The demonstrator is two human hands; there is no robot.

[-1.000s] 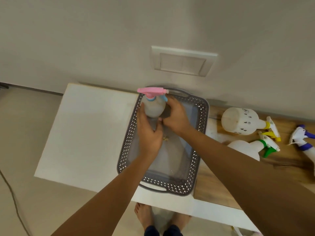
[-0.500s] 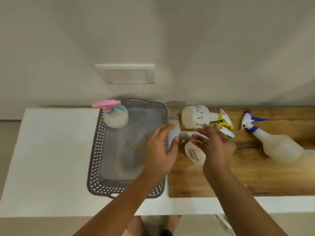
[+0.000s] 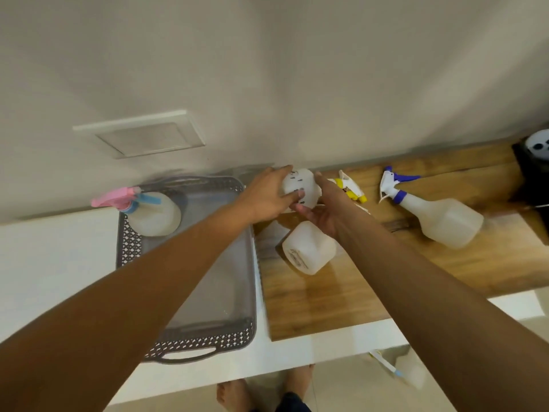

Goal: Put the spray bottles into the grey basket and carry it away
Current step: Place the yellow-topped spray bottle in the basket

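The grey basket [image 3: 130, 248] sits on the white counter with a pink-nozzled spray bottle [image 3: 154, 215] standing in its far left corner. To its right, on the wooden board [image 3: 341, 295], lies a white bottle with a yellow nozzle [image 3: 301, 185]. My left hand [image 3: 267, 194] and my right hand [image 3: 320, 209] both clasp its body from either side. Just in front lies another white bottle [image 3: 306, 248]; my right arm hides its nozzle. A blue-nozzled bottle [image 3: 439, 218] lies further right.
A wall with a white panel [image 3: 139, 135] rises behind the counter. A black object with a white cap [image 3: 534, 168] stands at the far right. Another spray bottle [image 3: 407, 371] lies on the floor below the counter edge, near my feet [image 3: 234, 394].
Both hands left the pink-nozzled bottle standing in the basket, crossed right to the wooden board and closed around the yellow-nozzled bottle. The view swung right.
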